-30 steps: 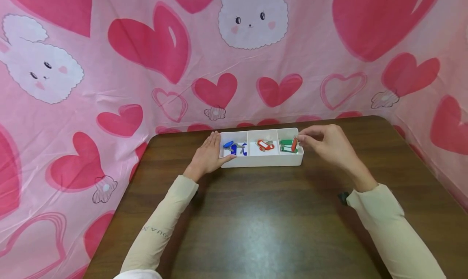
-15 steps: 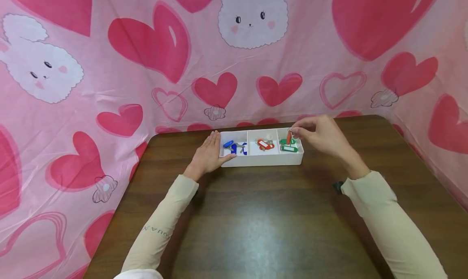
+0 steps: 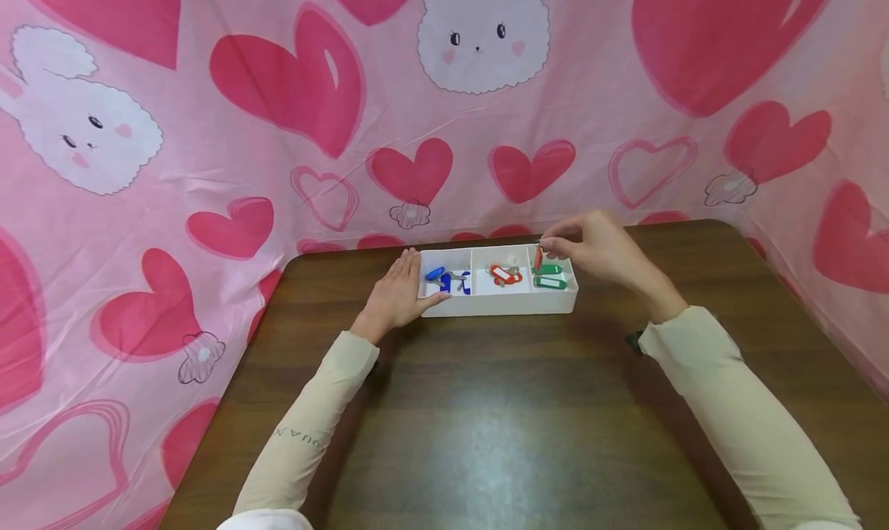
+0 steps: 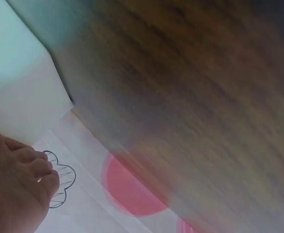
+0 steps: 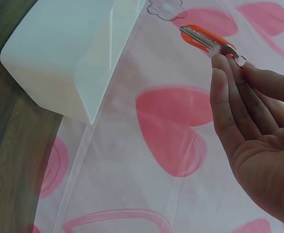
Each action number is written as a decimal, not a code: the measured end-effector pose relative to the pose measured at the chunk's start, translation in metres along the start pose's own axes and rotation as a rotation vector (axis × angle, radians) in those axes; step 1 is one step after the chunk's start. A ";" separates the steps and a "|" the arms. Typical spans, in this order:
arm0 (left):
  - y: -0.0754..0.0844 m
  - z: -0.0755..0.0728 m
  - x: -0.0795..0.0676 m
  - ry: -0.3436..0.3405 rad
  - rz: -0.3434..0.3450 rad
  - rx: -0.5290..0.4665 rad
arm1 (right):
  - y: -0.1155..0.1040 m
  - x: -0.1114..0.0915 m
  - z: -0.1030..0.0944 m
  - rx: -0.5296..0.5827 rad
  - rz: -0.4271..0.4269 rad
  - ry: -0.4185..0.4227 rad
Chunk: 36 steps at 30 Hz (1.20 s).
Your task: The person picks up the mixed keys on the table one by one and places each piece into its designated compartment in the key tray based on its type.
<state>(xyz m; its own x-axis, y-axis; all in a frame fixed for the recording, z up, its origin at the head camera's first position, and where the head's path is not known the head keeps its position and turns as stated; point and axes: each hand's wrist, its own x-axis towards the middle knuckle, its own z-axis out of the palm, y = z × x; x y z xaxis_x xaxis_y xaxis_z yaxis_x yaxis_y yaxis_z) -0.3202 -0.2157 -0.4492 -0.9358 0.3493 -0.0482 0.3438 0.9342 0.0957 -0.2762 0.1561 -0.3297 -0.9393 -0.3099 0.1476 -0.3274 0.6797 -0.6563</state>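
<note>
An orange-red key tag (image 3: pixel 538 258) with a metal key (image 5: pixel 198 39) hangs from the ring that my right hand (image 3: pixel 603 246) pinches between thumb and fingertips. It is above the white three-compartment tray (image 3: pixel 496 307), near the divider between the middle and right compartments. My left hand (image 3: pixel 393 297) rests along the tray's left end, its fingers straight and thumb over the front edge. Blue key tags (image 3: pixel 434 273) with keys lie in the left compartment, red key tags (image 3: pixel 501 273) with keys in the middle, and green key tags (image 3: pixel 550 282) in the right.
The tray stands near the back of a dark wooden table (image 3: pixel 486 406). Behind and beside it hangs a pink cloth (image 3: pixel 583 113) printed with hearts and rabbits.
My right hand has moved left with the orange-red key tag, from the tray's right end towards the middle compartment. The left hand stays in place on the tray.
</note>
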 end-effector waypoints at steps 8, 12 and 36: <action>0.001 0.000 0.000 0.002 0.003 0.026 | -0.001 0.014 0.004 0.003 0.008 -0.063; 0.002 -0.001 0.000 0.009 0.010 0.033 | -0.004 0.022 0.006 0.011 0.010 -0.087; 0.001 0.000 0.001 0.014 0.006 0.034 | -0.015 0.065 0.024 0.022 0.008 -0.197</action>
<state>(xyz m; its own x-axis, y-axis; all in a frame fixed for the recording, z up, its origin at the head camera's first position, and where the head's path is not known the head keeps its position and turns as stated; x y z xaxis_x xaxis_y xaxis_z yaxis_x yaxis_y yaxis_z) -0.3208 -0.2148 -0.4497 -0.9347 0.3538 -0.0340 0.3513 0.9342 0.0625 -0.3300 0.1098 -0.3275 -0.9030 -0.4296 -0.0038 -0.3153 0.6688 -0.6733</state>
